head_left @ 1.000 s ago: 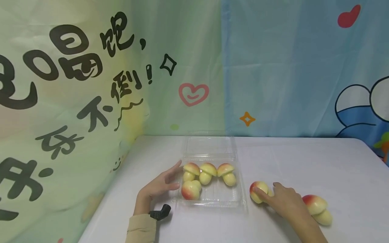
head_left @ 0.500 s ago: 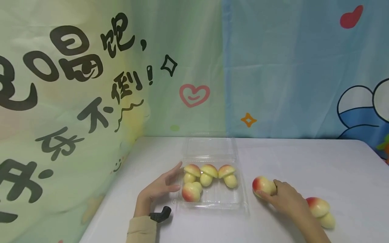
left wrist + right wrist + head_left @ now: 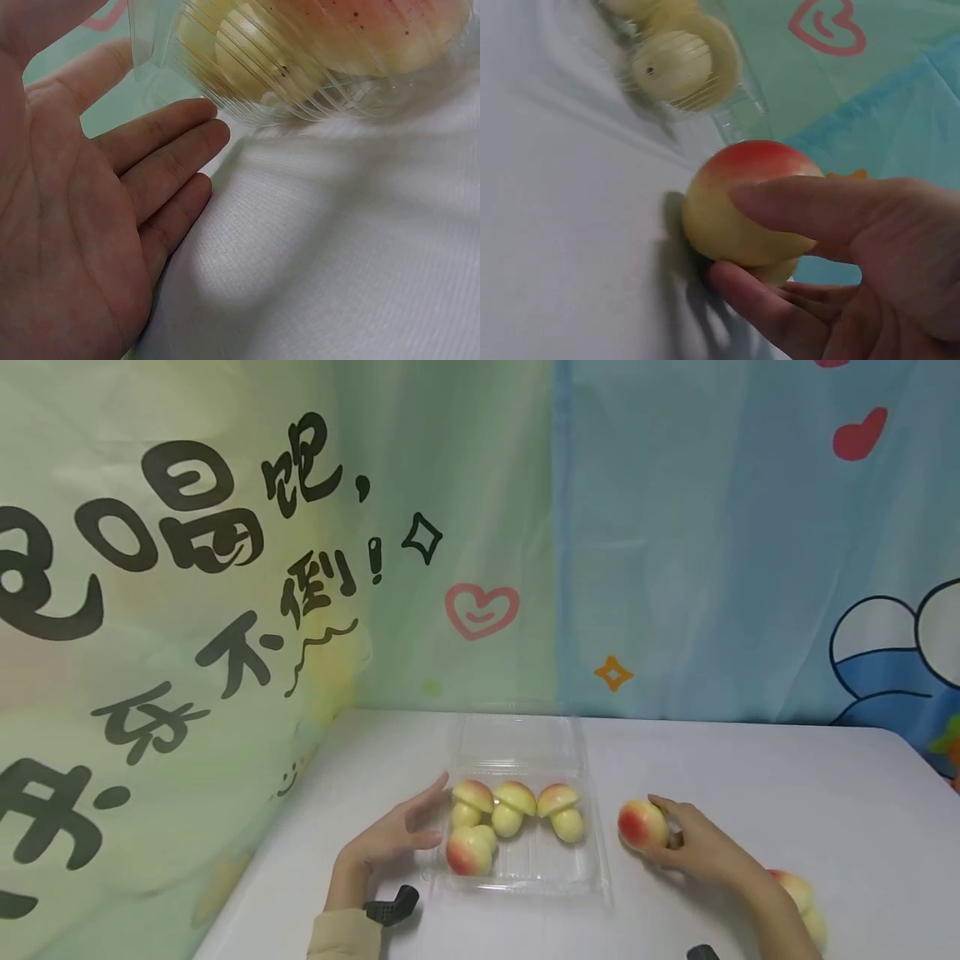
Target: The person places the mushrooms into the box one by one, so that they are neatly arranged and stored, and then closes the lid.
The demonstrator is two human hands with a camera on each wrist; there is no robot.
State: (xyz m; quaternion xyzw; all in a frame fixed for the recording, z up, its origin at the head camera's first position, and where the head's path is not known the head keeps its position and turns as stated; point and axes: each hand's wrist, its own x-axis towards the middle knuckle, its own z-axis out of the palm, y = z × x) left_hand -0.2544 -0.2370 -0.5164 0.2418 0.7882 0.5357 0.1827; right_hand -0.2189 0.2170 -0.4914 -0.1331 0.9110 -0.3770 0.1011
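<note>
My right hand (image 3: 701, 847) pinches a toy mushroom (image 3: 642, 825), yellow with a red-tinted cap, close over the white table to the right of a clear plastic box. In the right wrist view the thumb lies across the mushroom's cap (image 3: 754, 206) and the fingers are under it. The clear box (image 3: 525, 887) has its lid folded back, and several like mushrooms (image 3: 513, 806) lie inside, three along the back and one at the front left. My left hand (image 3: 390, 839) is beside the box's left wall, fingers extended, palm towards it, holding nothing.
Another mushroom (image 3: 797, 893) lies on the white table (image 3: 750, 777) at the right, partly hidden by my right forearm. A printed curtain (image 3: 675, 527) hangs behind the table and along its left side. Black wrist devices (image 3: 393, 906) show near both wrists.
My right hand has closed its grip on the mushroom and turned it, so its red cap top now faces left and towards me. The left hand stays beside the box. The head view has tilted slightly up.
</note>
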